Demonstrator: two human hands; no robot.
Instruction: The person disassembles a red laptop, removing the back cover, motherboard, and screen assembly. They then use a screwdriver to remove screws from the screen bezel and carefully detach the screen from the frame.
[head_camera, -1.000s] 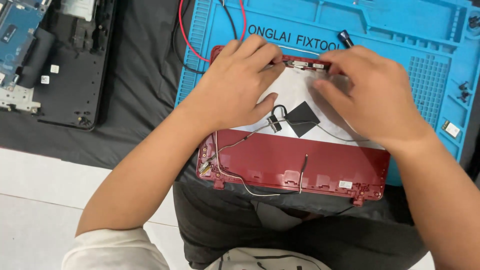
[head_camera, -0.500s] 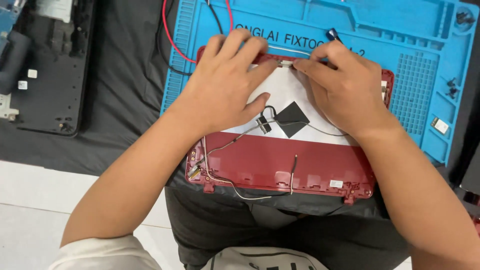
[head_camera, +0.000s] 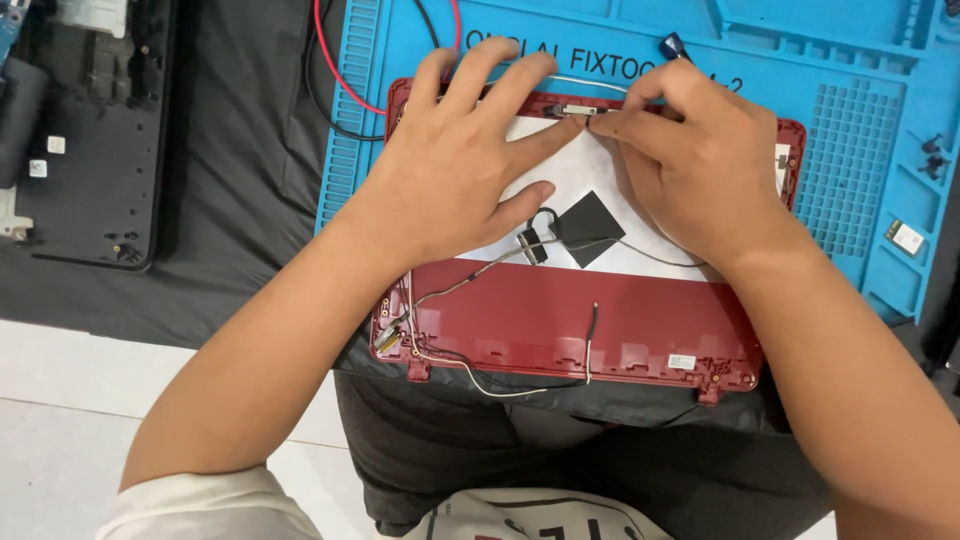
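A red laptop lid shell (head_camera: 640, 330) lies inside-up on a blue repair mat (head_camera: 860, 130), its near edge over my lap. A white sheet with a black square patch (head_camera: 588, 228) covers its upper half. Thin grey and black cables (head_camera: 470, 285) run across the shell. My left hand (head_camera: 460, 170) lies flat on the white sheet, fingers spread, the index fingertip at a small part on the top edge (head_camera: 575, 108). My right hand (head_camera: 690, 160) pinches at that same part with thumb and index finger.
A black laptop base (head_camera: 90, 130) sits at the left on a dark cloth (head_camera: 240, 200). Red and black wires (head_camera: 340, 80) cross the mat's left edge. A blue-tipped tool (head_camera: 672, 45) lies behind my right hand. Small screws (head_camera: 932, 155) and a chip (head_camera: 908, 236) rest at the right.
The view has shifted, so the shell sits more central. Both hands have drawn together at the middle of the shell's top edge.
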